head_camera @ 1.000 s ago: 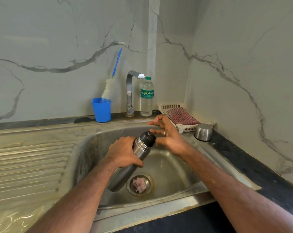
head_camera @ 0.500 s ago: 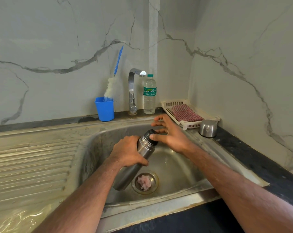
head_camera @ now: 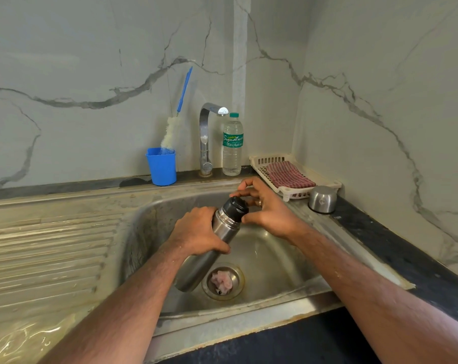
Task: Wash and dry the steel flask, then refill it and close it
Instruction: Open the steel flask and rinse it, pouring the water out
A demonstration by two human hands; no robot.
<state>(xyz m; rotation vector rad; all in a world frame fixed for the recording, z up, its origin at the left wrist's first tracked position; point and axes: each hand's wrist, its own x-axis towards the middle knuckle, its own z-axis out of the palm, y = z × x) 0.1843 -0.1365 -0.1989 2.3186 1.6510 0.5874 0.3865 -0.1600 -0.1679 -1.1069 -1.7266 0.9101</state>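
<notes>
The steel flask (head_camera: 207, 258) leans over the sink basin (head_camera: 275, 258), its base low near the drain and its top tilted up to the right. My left hand (head_camera: 196, 232) grips its body just below the neck. A black stopper (head_camera: 235, 207) sits in the flask's mouth. My right hand (head_camera: 267, 208) is curled round that stopper, thumb below it and fingers behind. The flask's steel cup lid (head_camera: 322, 199) stands upside down on the counter at the right. A checked cloth (head_camera: 288, 174) lies in a white basket (head_camera: 335, 183).
A tap (head_camera: 205, 137) rises behind the sink, with a plastic water bottle (head_camera: 232, 145) beside it. A blue cup (head_camera: 161, 166) holds a bottle brush (head_camera: 174, 127). A pink scrap sits in the drain (head_camera: 222, 281). The ribbed drainboard (head_camera: 46, 253) lies left.
My right hand has closed in from spread fingers onto the black stopper. The flask stays tilted in my left hand, shifted slightly in view as my head moved.
</notes>
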